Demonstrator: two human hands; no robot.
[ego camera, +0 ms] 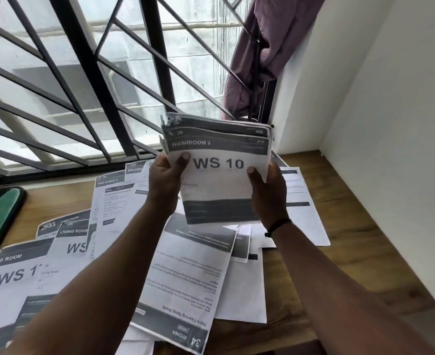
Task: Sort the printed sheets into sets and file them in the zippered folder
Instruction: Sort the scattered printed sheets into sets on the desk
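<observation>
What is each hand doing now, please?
Left hand: holding the stack by its left edge.
Right hand: holding the same stack by its right edge.

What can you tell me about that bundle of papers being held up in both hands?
The stack of sheets is white printed paper with dark grey bands. Its front page reads WASHROOM 2 and WS 10. Top edges are uneven and slightly crumpled. It is held upright above the table, the left hand and right hand each gripping a side, thumbs on the front.
</observation>
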